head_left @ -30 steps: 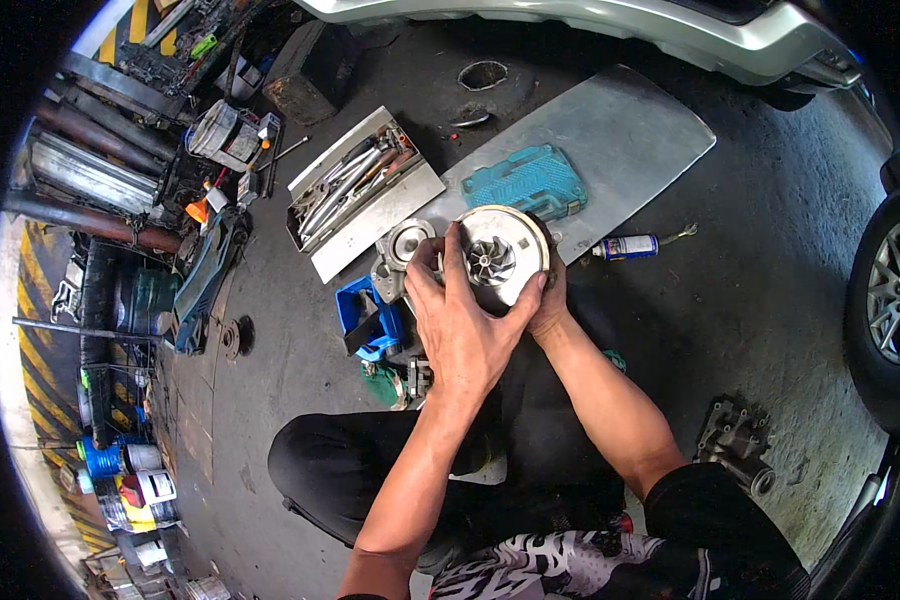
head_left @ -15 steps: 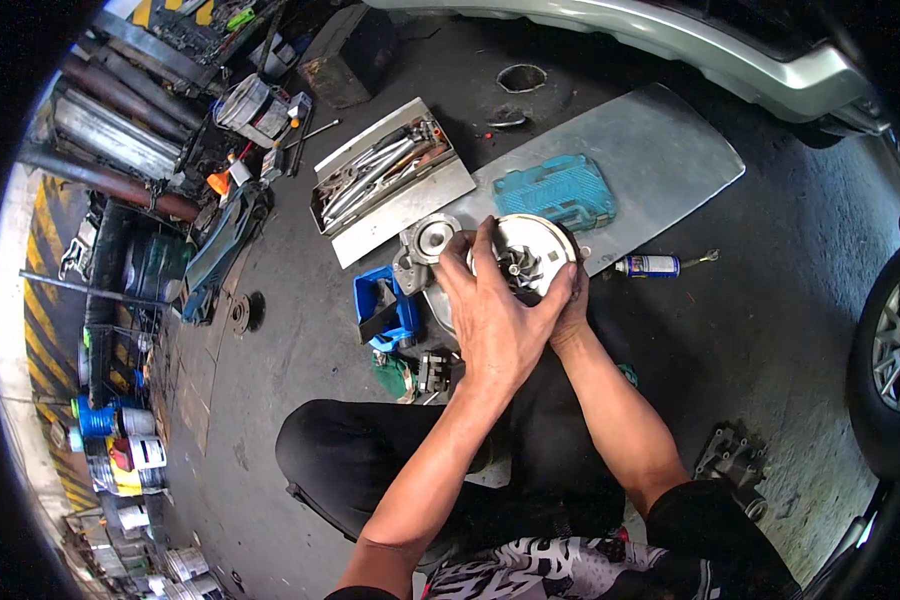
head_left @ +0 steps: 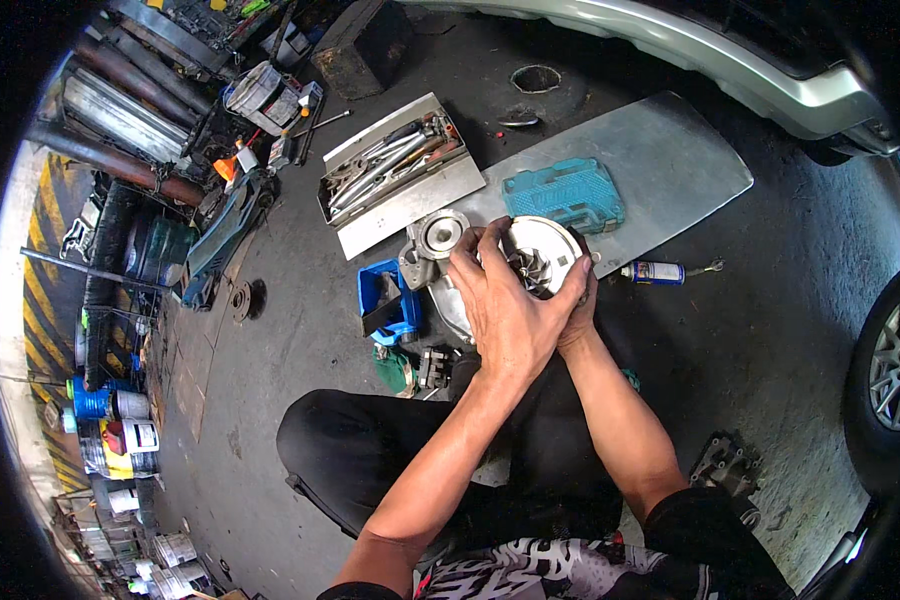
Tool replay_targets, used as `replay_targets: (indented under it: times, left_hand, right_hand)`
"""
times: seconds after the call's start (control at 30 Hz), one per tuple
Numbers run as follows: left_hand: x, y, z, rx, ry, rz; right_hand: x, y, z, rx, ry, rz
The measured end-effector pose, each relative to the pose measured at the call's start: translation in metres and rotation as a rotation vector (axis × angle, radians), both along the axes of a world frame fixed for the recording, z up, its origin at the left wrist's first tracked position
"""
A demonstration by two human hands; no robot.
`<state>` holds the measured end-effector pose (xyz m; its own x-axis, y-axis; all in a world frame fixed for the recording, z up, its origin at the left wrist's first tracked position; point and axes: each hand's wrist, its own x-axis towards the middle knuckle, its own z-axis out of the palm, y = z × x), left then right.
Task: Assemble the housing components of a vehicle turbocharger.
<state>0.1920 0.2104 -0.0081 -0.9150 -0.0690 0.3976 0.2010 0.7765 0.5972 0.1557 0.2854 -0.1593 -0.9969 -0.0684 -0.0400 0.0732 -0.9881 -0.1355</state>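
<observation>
While the left hand (head_left: 505,310) spreads over the round metal turbo core (head_left: 540,255) and the right hand (head_left: 575,305) cups its rim to steady it, the part rests against a housing (head_left: 435,245); a teal case (head_left: 562,193) lies at twelve o'clock, a tool tray (head_left: 395,170) at ten.

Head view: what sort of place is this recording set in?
Most likely a car repair workshop. A car's silver body and wheel edge the stained floor, an open tray of hand tools lies nearby, and both hands hold a round finned metal part.
</observation>
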Motion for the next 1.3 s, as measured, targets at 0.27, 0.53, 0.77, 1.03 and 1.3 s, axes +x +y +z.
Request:
replay_targets:
  times: [0.27, 0.53, 0.77, 1.03, 1.3]
  left_hand:
    - [-0.0012, 0.0004, -0.0013, 0.055, -0.032, 0.015]
    - [0.0001, -0.0013, -0.0023, 0.074, -0.002, 0.029]
    - [0.0033, -0.0031, -0.0059, 0.117, 0.007, -0.001]
    - [0.0047, -0.0047, -0.0051, 0.082, 0.061, -0.02]
    - [0.0043, -0.0069, -0.0021, 0.087, 0.05, -0.026]
  right_hand:
    - [0.002, 0.0008, 0.0025, 0.08, -0.135, -0.061]
    - [0.007, 0.0011, 0.0091, -0.033, -0.074, -0.01]
    - [0.0035, 0.0027, 0.0084, -0.133, 0.142, 0.014]
    - [0.0038, 0.0026, 0.0078, -0.046, 0.264, -0.009]
    - [0.0055, 0.0006, 0.0085, -0.142, 0.222, 0.023]
